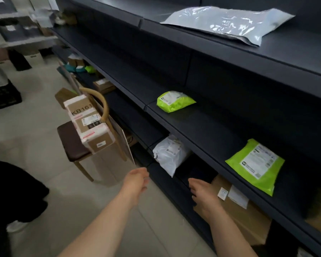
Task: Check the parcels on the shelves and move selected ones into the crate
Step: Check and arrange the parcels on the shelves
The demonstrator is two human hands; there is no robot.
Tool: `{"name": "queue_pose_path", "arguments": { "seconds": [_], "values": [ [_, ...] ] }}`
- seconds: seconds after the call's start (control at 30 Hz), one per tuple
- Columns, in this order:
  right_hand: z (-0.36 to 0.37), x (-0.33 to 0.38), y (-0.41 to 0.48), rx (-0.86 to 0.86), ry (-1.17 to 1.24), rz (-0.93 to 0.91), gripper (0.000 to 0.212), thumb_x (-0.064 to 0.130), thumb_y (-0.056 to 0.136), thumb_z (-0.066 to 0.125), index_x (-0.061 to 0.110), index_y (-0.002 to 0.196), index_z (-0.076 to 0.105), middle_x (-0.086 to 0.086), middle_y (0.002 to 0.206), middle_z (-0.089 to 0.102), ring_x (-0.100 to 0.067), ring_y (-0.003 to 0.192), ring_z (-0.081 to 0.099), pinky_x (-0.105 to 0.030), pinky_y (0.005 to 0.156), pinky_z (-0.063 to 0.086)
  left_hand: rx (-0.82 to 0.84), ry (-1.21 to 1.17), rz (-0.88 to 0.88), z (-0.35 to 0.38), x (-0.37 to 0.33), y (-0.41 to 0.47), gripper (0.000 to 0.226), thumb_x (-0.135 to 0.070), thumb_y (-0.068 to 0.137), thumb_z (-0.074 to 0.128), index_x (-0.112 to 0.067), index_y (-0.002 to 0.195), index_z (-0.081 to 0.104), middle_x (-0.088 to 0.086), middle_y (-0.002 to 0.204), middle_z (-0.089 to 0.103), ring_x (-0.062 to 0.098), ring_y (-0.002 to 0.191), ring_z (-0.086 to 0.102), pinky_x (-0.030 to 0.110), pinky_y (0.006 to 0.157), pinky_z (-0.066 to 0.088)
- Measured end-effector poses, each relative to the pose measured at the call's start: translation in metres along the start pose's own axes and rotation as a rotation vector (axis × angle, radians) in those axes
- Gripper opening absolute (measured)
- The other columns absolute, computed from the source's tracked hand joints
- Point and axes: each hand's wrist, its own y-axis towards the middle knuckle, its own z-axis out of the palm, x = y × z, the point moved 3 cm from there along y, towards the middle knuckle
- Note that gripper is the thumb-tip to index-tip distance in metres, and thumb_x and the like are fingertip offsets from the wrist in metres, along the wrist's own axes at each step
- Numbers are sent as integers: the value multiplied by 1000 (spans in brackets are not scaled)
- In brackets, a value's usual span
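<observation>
Hands by parcel shelves [211, 127].
Your right hand [204, 196] lies flat on a cardboard box [248, 219] at five o'clock; left hand [136, 182] loosely curled, empty.

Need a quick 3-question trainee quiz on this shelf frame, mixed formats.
1. Which parcel lies on the top shelf? A. silver-grey poly bag B. lime-green mailer C. cardboard box
2. True or false: the left hand holds nothing.
3. Fill in: the box marked KB161 rests on a ____ with a brown seat.

Key: 1. A. 2. True. 3. chair.
</observation>
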Motion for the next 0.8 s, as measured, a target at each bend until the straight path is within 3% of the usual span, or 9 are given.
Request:
{"name": "queue_pose_path", "arguments": {
  "seconds": [0.17,0.3,0.4,0.47,0.5,0.57,0.63,0.73,0.8],
  "values": [
    [11,0,71,-46,-21,53,36,18,94,55,10,129,58,-9,133,57,-25,121,53,-40,110,39,45,34,-80,32,-10,78,18,-7,92,52,-15,104,62,2,90,61,11,78,57,35,89,47],
    [26,-4,138,-72,-57,102,44,15,95,52,-5,133,47,-25,136,50,-38,126,49,-46,110,37,57,69,-93,51,-14,142,27,-3,93,43,-20,74,53,0,74,49,11,66,46,27,65,37],
    [40,-8,182,-96,-48,138,42,20,97,52,9,137,50,-9,140,52,-25,126,50,-39,109,39,65,111,-125,58,-9,192,28,-4,93,45,-20,71,50,0,70,44,11,61,40,25,58,33],
    [48,-13,209,-105,-53,156,42,22,98,51,15,139,49,-2,139,52,-23,127,48,-37,108,39,64,139,-131,60,-4,224,15,-6,94,51,-16,86,59,2,79,56,12,69,51,25,62,42],
    [52,-15,222,-98,-52,160,42,23,98,51,17,139,48,1,136,52,-23,127,47,-36,108,38,75,144,-128,62,-2,239,14,-8,93,56,-13,104,62,4,93,64,15,83,59,28,74,48],
    [61,-21,247,-80,-65,179,45,27,98,51,22,142,44,0,137,50,-22,128,46,-35,106,37,87,170,-147,65,3,272,43,-12,89,64,-13,130,54,6,123,63,21,115,57,39,100,47],
    [68,-27,273,-96,-51,223,50,30,98,51,24,145,38,-5,143,46,-25,129,44,-36,104,37,93,210,-138,69,7,305,56,-15,86,69,-12,137,48,5,133,58,23,123,53,42,107,42],
    [77,-40,311,-168,37,270,54,32,97,52,24,147,34,-7,142,46,-28,129,44,-35,95,37,137,278,-113,80,10,354,64,-18,85,71,-11,142,42,4,128,59,20,105,60,34,102,44],
    [81,-49,334,-245,63,276,64,37,92,58,26,148,29,-6,144,45,-29,128,46,-38,96,39,174,335,-80,90,12,383,66,-20,86,69,-11,144,39,6,127,59,7,71,56,17,76,48]
  ]
}}
